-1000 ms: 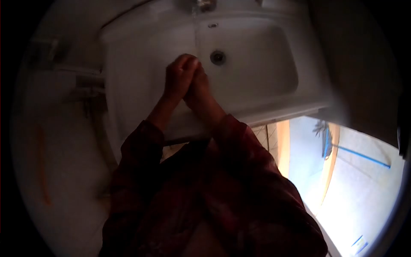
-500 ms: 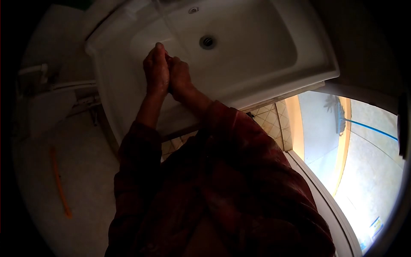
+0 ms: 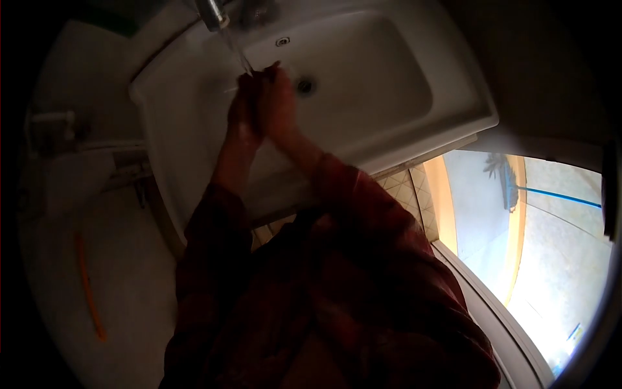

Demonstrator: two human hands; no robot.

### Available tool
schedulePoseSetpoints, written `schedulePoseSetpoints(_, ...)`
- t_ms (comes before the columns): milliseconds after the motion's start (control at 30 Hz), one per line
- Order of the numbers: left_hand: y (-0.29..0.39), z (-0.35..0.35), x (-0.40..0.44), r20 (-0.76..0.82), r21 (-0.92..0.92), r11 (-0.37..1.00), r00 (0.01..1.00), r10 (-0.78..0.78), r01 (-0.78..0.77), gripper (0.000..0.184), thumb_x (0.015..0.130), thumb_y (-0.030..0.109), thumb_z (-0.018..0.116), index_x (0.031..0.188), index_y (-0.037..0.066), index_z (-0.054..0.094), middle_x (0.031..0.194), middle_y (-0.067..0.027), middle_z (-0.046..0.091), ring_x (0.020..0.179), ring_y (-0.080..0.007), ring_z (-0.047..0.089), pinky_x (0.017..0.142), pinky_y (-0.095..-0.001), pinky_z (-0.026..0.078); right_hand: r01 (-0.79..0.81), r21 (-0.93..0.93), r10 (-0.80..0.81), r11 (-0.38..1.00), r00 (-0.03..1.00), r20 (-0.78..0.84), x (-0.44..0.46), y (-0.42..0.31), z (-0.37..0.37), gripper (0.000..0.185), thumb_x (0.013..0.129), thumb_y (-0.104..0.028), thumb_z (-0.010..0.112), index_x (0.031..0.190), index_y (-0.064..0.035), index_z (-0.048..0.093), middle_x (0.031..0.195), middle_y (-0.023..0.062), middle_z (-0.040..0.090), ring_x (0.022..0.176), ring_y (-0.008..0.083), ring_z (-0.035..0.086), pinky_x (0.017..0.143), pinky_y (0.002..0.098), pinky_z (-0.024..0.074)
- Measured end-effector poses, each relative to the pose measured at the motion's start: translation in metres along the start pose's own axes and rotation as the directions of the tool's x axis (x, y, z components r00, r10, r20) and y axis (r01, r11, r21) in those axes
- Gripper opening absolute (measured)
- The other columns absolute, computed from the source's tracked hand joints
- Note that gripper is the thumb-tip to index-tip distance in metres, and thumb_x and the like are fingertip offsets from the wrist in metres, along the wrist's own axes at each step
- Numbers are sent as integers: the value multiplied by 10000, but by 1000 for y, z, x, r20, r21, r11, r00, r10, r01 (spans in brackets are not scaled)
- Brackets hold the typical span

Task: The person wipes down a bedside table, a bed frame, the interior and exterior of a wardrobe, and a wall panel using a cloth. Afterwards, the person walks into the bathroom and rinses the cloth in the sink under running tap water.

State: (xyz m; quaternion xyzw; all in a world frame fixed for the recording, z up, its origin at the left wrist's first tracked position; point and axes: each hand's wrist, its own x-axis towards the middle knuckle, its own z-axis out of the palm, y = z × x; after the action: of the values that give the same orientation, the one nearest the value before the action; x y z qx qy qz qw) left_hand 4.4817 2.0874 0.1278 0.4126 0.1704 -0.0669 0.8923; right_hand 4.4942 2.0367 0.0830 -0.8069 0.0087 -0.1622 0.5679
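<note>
My left hand (image 3: 245, 120) and my right hand (image 3: 278, 107) press together over the white sink (image 3: 447, 123), left of its drain (image 3: 305, 85). A stream of water (image 3: 238, 52) falls from the metal faucet (image 3: 213, 14) onto the fingertips. Both wrists come out of dark red sleeves. No object shows between the palms. Shadow and motion blur hide how the fingers are bent.
An overflow hole (image 3: 282, 42) sits in the basin's back wall. On the floor at left lies an orange strip (image 3: 89, 292). Through the bright doorway at right, a broom with a blue handle (image 3: 560, 196) is visible. Pipes or fittings (image 3: 129, 165) stand left of the sink.
My view has tilted up, bringing the faucet into sight. Both hands have shifted toward the faucet and now meet the stream; the right hand has turned and reaches farther forward.
</note>
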Motion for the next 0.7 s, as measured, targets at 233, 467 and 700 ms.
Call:
schedulePoseSetpoints(233, 7, -35, -9, -266, 281, 959, 963, 49, 29, 395, 952, 354, 551, 1223, 68, 523, 1155, -33, 565, 1038, -187, 550, 906, -368, 459, -42, -42, 46, 998, 994, 95, 65, 117, -44, 174, 901, -214, 537, 945, -61, 608, 902, 121, 642, 776, 261, 639, 692, 403, 515)
schedulePoseSetpoints(467, 43, -86, 2, -367, 102, 980, 910, 196, -170, 290, 935, 307, 575, 1169, 140, 535, 1093, -45, 596, 973, -186, 596, 821, -401, 494, -456, 675, 293, 580, 890, 349, 78, 52, -82, 286, 917, -342, 598, 1045, -90, 558, 893, 93, 619, 824, 241, 632, 728, 409, 536)
schedulePoseSetpoints(700, -22, -117, 27, -2, 808, 534, 905, 426, -250, 582, 890, 248, 651, 1416, 187, 411, 1372, -138, 495, 1252, -285, 491, 1023, -449, 412, -655, 724, 110, 216, 753, 649, 73, -20, -65, 277, 941, -394, 528, 1002, -124, 543, 824, 99, 622, 720, 246, 624, 591, 355, 516)
